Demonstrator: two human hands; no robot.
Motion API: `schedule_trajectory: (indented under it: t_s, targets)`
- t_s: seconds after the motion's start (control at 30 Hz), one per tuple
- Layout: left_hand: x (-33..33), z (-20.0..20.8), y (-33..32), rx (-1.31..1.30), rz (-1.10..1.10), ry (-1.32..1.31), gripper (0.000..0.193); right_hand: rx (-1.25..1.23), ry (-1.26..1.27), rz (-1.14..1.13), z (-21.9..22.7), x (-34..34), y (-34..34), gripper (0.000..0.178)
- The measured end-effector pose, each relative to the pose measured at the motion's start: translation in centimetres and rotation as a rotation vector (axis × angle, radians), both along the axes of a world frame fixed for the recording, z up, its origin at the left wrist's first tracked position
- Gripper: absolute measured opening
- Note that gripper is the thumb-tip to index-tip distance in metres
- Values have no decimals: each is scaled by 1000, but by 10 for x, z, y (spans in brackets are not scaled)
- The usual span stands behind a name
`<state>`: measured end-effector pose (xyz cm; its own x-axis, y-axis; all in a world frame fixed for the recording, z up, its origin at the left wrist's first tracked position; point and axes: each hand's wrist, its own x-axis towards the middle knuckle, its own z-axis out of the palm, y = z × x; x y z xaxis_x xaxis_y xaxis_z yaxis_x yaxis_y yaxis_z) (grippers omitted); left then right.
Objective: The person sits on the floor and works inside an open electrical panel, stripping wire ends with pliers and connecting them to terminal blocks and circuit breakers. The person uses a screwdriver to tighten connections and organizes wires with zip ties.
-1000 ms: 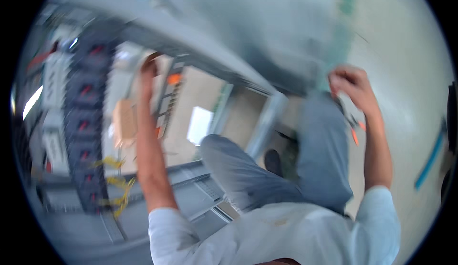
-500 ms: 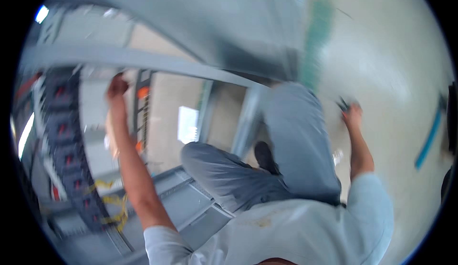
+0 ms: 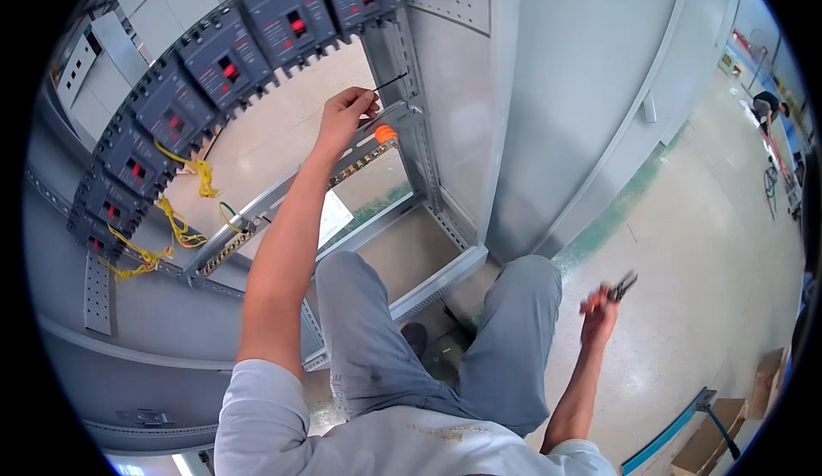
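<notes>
My left hand (image 3: 347, 116) is closed in a pinch beside the cabinet's inner upright. From its fingertips sticks out a thin black strand (image 3: 391, 82); I cannot tell whether it is a wire or a cable tie. Just below that hand are an orange insulator (image 3: 385, 133) and a brass terminal bar (image 3: 364, 163) along a metal crossbar (image 3: 282, 189). My right hand (image 3: 598, 309) is out over the floor to the right of my knee. It is closed round a pair of pliers (image 3: 624, 286) with the jaws pointing up and right.
A curved-looking row of dark circuit breakers (image 3: 227, 69) with red switches runs across the upper left. Yellow wires (image 3: 175, 223) hang below it. At right are a grey cabinet panel (image 3: 591, 74), a blue broom (image 3: 668, 433), a cardboard box (image 3: 711, 433) and a distant person (image 3: 768, 108).
The view has swung, so the breakers now show at the upper left. My left hand is now beside the upright with the black strand. The pliers stay in my right hand.
</notes>
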<state>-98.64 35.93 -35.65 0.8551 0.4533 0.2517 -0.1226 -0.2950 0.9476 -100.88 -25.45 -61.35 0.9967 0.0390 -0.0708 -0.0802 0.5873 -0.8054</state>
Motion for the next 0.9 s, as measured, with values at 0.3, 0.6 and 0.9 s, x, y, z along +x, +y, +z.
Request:
schedule_trajectory:
  t_s: [0.3, 0.6, 0.9]
  targets:
    - [8, -1, 7, -61, -83, -75, 23, -755, -426, 790, 299, 23, 285, 37]
    - [6, -5, 12, -125, -100, -161, 22, -889, -243, 793, 286, 111, 421, 39]
    - [4, 2, 6, -120, -60, -118, 21, -926, -224, 823, 305, 138, 432, 33]
